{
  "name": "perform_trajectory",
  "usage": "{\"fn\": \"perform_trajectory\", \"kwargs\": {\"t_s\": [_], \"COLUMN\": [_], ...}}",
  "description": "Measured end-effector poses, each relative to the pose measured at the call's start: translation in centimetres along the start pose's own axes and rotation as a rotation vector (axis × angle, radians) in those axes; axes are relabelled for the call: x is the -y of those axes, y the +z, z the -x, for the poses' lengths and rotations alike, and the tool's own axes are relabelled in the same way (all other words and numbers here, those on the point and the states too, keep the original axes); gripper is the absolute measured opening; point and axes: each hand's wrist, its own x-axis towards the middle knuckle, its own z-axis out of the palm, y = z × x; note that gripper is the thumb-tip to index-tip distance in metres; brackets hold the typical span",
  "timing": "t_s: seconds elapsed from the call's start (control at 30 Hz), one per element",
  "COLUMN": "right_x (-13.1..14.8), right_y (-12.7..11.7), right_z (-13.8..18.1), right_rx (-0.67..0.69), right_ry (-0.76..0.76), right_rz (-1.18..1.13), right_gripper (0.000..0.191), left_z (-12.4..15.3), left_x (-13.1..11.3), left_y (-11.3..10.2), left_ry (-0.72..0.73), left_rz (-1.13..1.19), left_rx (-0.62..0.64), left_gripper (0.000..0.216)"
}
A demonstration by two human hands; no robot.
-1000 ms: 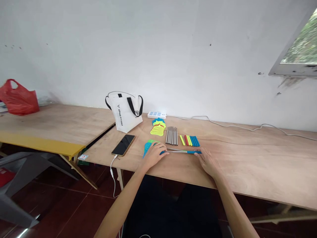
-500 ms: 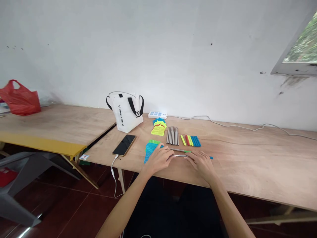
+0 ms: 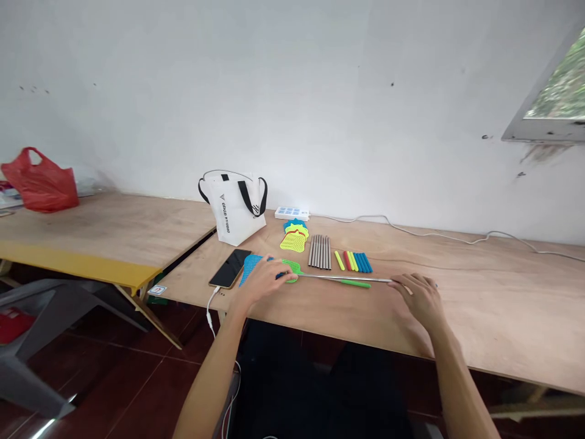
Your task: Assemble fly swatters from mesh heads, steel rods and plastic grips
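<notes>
My left hand (image 3: 264, 281) is closed at the neck of a blue fly swatter (image 3: 250, 266), whose perforated head shows partly behind the fingers. Its thin metal rod stretches to the right, pulled out long. My right hand (image 3: 418, 296) grips the far end of that rod, and only a speck of blue handle shows beyond the fingers. Just behind the rod lies a green fly swatter (image 3: 292, 267) on the table, its green handle pointing right.
Behind the hands lie loose swatter heads (image 3: 295, 239), a row of metal tubes (image 3: 320, 252) and several coloured handles (image 3: 359, 262). A phone (image 3: 231, 267) on a white cable sits left, near a white bag (image 3: 240, 210). A power strip (image 3: 291, 213) stands by the wall.
My hands have moved apart, left hand leftward and right hand rightward. The blue swatter's rod is now much longer between them, and its head has shifted left, uncovering more of the green swatter.
</notes>
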Motion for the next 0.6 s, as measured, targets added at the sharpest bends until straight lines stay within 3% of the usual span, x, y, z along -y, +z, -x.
{"fn": "perform_trajectory", "kwargs": {"t_s": [0.13,0.37,0.47,0.6], "right_x": [-2.7,-2.4,-0.5,5.6], "right_y": [-1.0,-2.5,-2.5,-1.4], "right_z": [1.1,0.8,0.1,-1.5], "right_rx": [0.034,0.094,0.131,0.302], "right_ry": [0.071,0.185,0.129,-0.021], "right_rz": [-0.072,-0.156,-0.185,-0.291], "right_gripper": [0.051,0.056,0.053,0.047], "left_z": [0.0,0.0,-0.6,-2.0], "left_x": [-1.1,-2.4,-4.1,-7.6], "left_y": [-0.9,-1.2,0.1,3.2], "left_ry": [-0.010,0.004,0.067,0.141], "left_rz": [-0.004,-0.020,-0.044,-0.088], "left_rx": [-0.002,-0.072,-0.108,-0.107], "left_gripper": [0.049,0.041,0.037,0.036]}}
